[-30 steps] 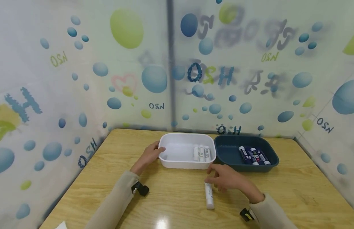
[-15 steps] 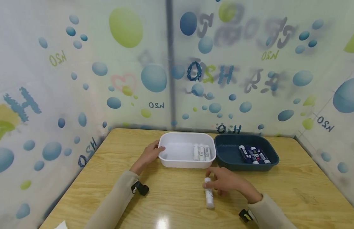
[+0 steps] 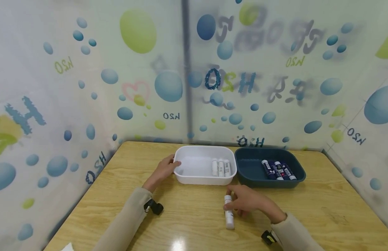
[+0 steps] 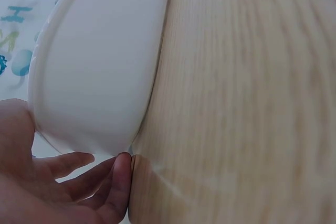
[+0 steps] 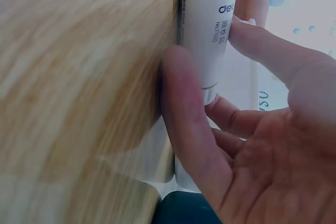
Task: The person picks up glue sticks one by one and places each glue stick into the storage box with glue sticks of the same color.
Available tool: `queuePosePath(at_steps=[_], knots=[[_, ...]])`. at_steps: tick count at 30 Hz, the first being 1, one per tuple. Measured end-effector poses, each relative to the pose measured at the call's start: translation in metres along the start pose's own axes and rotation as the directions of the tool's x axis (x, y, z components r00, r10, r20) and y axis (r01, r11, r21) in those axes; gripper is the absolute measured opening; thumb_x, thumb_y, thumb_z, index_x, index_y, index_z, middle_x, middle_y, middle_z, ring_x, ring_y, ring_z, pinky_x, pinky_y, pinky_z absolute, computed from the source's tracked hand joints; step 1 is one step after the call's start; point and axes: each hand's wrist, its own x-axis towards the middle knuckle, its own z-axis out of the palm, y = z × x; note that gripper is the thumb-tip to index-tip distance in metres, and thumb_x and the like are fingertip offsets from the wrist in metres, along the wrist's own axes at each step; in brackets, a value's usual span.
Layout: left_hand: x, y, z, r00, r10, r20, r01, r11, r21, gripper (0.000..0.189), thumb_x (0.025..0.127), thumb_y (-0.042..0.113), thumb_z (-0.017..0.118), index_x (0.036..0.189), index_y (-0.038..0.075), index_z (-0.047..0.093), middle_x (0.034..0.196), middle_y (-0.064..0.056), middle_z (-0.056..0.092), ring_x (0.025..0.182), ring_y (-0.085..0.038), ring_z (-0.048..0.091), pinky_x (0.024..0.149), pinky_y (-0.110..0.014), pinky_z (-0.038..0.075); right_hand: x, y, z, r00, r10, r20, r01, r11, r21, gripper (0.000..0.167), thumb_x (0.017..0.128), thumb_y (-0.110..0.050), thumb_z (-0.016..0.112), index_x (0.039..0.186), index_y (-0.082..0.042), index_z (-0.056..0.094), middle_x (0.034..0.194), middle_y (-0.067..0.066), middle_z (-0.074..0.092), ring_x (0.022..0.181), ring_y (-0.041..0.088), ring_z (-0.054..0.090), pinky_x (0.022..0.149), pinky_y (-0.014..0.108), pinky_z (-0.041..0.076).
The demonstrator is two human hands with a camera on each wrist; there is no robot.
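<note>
A white glue stick lies on the wooden table in front of the trays; its print shows in the right wrist view. My right hand curls round its far part, thumb across it and fingers on the other side. In the right wrist view one finger comes down by the tabletop. My left hand grips the left end of the white tray, thumb over the rim, other fingers outside below it. Inside that tray three white glue sticks lie side by side at its right end.
Right beside the white tray stands a dark blue tray with several dark purple, white-capped glue sticks. Patterned sheets wall the table at the back and sides. A scrap of white paper shows at the lower left.
My right thumb has slid from the glue stick's far end towards its middle, the hand coming slightly nearer me. The glue stick, both trays and my left hand have stayed put.
</note>
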Motion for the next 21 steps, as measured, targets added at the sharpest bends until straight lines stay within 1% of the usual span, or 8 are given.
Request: queuePosePath(at_steps=[7, 11, 17, 21], knots=[[0.0004, -0.0013, 0.0001, 1.000, 0.003, 0.002, -0.003, 1.000, -0.001, 0.059, 0.106, 0.028, 0.054, 0.159, 0.007, 0.039, 0.150, -0.025, 0.054, 0.123, -0.036, 0.064, 0.092, -0.043, 0.060, 0.0013, 0.0020, -0.0001, 1.000, -0.005, 0.006, 0.005, 1.000, 0.019, 0.031, 0.090, -0.027, 0.081, 0.106, -0.010, 0.060, 0.083, 0.007, 0.067, 0.061, 0.018, 0.066, 0.051, 0.033, 0.058], [-0.0003, -0.0016, 0.0004, 1.000, 0.000, 0.000, 0.000, 1.000, 0.003, 0.058, 0.106, 0.028, 0.054, 0.159, 0.007, 0.039, 0.150, -0.025, 0.054, 0.123, -0.035, 0.064, 0.092, -0.042, 0.060, -0.0004, 0.0003, -0.0010, 1.000, -0.018, 0.014, 0.017, 0.999, 0.034, 0.031, 0.091, -0.024, 0.080, 0.107, -0.009, 0.060, 0.083, 0.007, 0.067, 0.061, 0.018, 0.066, 0.052, 0.033, 0.058], [-0.0003, -0.0005, 0.0011, 1.000, -0.002, -0.007, 0.002, 1.000, -0.004, 0.058, 0.106, 0.030, 0.055, 0.158, 0.009, 0.041, 0.149, -0.022, 0.056, 0.123, -0.034, 0.064, 0.092, -0.041, 0.059, -0.0031, -0.0045, -0.0030, 0.999, -0.045, 0.005, 0.045, 0.998, 0.046, 0.033, 0.090, -0.020, 0.081, 0.110, -0.006, 0.059, 0.079, 0.007, 0.068, 0.060, 0.018, 0.067, 0.052, 0.036, 0.059], [-0.0001, -0.0004, 0.0010, 1.000, -0.003, -0.007, 0.003, 1.000, -0.002, 0.058, 0.106, 0.029, 0.054, 0.158, 0.009, 0.041, 0.148, -0.023, 0.056, 0.122, -0.034, 0.064, 0.090, -0.040, 0.059, -0.0037, -0.0066, -0.0042, 0.999, -0.051, 0.009, 0.050, 0.996, 0.079, 0.036, 0.089, -0.018, 0.081, 0.114, -0.004, 0.059, 0.083, 0.008, 0.068, 0.063, 0.018, 0.069, 0.055, 0.036, 0.060]])
